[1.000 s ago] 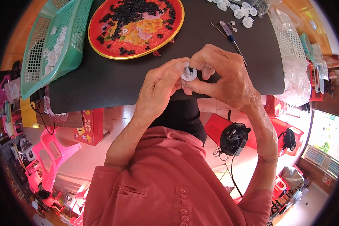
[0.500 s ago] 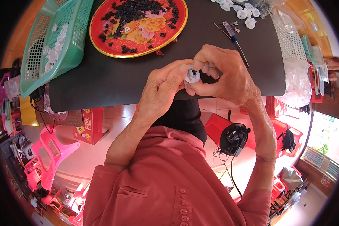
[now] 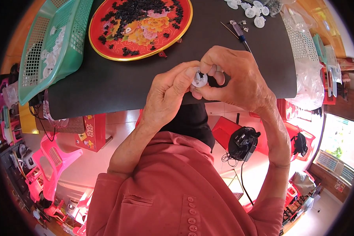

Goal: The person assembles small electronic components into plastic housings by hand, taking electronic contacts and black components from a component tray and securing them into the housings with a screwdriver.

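Pinching the white disc (image 3: 201, 83) in our left hand (image 3: 170, 88) over the near edge of the table (image 3: 114, 88), we curl our right hand (image 3: 236, 80) at its right side; whether that pinches too, we cannot tell. The disc seems light, stiff and slick; its rim looks the safest hold.

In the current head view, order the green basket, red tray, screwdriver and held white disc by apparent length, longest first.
1. Green basket and red tray: both cut off at the top edge, so unranked.
2. Screwdriver.
3. White disc, partly hidden.
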Available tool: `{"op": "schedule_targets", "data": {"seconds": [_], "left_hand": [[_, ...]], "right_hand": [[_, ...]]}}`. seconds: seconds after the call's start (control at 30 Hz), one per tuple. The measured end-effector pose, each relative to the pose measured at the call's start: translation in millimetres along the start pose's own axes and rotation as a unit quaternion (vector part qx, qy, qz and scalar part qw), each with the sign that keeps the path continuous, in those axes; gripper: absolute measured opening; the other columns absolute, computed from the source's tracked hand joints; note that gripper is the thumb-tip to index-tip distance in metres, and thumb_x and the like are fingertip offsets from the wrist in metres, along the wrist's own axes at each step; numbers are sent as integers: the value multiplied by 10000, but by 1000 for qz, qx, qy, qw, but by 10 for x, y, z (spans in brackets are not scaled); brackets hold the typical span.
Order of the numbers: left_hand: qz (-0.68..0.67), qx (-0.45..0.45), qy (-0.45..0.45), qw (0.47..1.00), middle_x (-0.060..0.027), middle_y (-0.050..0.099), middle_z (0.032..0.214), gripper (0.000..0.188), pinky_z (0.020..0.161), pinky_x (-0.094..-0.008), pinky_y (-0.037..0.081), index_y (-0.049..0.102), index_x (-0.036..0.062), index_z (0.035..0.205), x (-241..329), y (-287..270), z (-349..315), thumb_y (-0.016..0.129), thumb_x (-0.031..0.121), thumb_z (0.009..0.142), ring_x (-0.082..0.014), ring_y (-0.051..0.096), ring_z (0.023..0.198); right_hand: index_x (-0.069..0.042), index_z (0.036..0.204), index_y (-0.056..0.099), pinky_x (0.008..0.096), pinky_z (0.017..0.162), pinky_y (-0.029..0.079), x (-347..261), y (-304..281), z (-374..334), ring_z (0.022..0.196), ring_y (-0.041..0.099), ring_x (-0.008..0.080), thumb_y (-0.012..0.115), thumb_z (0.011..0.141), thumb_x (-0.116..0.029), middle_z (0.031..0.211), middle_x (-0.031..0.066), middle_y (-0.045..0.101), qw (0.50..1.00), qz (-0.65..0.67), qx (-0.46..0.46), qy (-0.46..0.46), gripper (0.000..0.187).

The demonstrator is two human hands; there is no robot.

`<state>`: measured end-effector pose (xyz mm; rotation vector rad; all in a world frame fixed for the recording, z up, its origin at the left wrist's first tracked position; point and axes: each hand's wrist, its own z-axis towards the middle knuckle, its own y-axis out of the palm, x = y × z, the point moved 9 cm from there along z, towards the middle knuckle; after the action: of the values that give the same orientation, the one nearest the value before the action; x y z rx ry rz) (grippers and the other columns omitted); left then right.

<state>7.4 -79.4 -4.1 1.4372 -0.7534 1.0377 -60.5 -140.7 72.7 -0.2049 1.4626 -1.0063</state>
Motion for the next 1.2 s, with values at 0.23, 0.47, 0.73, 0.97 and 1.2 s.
{"op": "schedule_targets", "data": {"seconds": [0.23,0.47,0.73,0.97,1.2], "left_hand": [[22,-5,7,1000,-36,573,788,322,622,-215,435,571,-53,1065,7,22,-5,420,217,973,-80,528,659],[10,-11,11,1000,-33,570,774,327,613,-209,423,572,-47,1060,19,17,2,417,228,975,-75,521,657],[-56,-9,-28,998,-126,582,948,392,721,-274,471,498,-82,1144,-27,-17,5,363,251,988,-150,572,829],[-31,23,-9,999,-49,575,838,333,625,-194,429,543,-53,1083,-4,-34,5,389,225,983,-77,519,689],[-6,26,-2,1000,-61,564,861,345,664,-222,434,539,-56,1085,18,-14,0,399,241,978,-100,532,753]], "right_hand": [[-15,747,500,340,532,430,-6,22,-5,604,532,258,699,563,-39,658,85,503,1000,-2,-10,-17,273],[-28,738,502,323,533,416,1,46,8,602,521,241,705,561,-41,654,70,487,999,1,-11,-31,270],[-50,800,573,257,531,446,14,-20,-84,582,522,133,735,606,-18,733,30,562,995,23,88,-42,254],[-75,862,626,270,562,466,-86,-43,-287,622,554,153,746,602,-30,782,42,590,981,-25,183,-50,290],[-83,897,642,293,573,475,-66,4,-378,680,578,198,718,603,4,817,62,593,977,-62,198,-39,316]]}}
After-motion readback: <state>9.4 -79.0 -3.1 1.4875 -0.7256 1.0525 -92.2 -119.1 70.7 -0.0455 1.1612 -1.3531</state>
